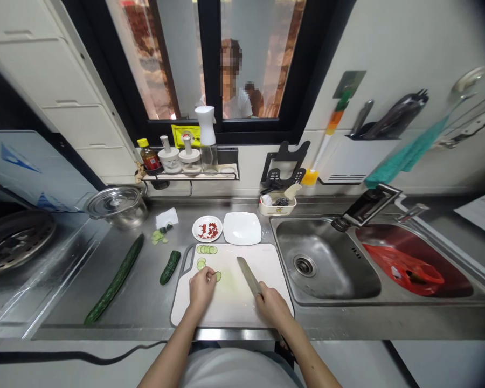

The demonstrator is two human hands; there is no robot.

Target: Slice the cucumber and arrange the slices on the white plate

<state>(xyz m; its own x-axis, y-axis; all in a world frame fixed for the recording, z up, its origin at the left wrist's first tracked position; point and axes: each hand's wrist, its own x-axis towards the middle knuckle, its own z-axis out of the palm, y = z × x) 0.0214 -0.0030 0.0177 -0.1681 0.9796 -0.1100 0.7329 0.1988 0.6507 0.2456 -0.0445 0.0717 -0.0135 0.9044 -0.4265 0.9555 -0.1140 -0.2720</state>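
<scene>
A white cutting board with a grey handle lies on the steel counter. My left hand is closed over its left part, fingertips pinched at a cucumber slice. My right hand grips the handle of a knife, whose blade points up and left over the board. Overlapping cucumber slices lie in a row at the board's top left, and more slices sit just below. Behind the board are a plate of chopped red pieces and a white square plate.
Left of the board lie a short cucumber, a long cucumber, and green scraps. A lidded pot stands behind. The sink is at right, with a red bag in its second basin. Bottles line a shelf.
</scene>
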